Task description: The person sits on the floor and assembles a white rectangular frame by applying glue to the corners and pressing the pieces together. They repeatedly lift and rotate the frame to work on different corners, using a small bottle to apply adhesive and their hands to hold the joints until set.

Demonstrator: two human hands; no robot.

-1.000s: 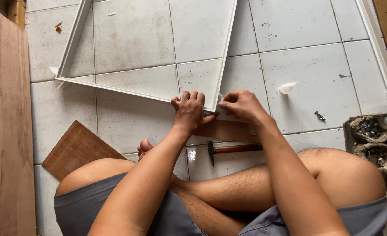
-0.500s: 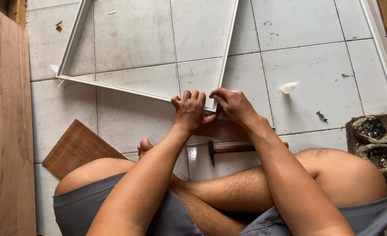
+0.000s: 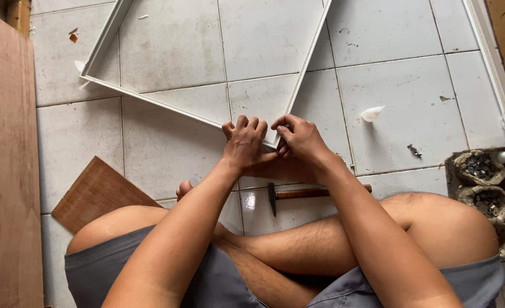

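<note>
no packages, labels, signs, screens visible

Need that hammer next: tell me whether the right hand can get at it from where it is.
Probably yes: the hammer lies on the tile just below the right hand, under the forearm, with nothing lying over it.

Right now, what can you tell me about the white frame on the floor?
The white frame is made of thin, flat-lying strips, plastic or painted wood by the look, joined into sharp corners. It rests on the pale tiled floor, its far side cut off by the picture's top edge. Small white scraps cling near its left corner. Its nearest corner sits under both hands: the left hand presses on it, and the right hand pinches it with its fingers.
</note>
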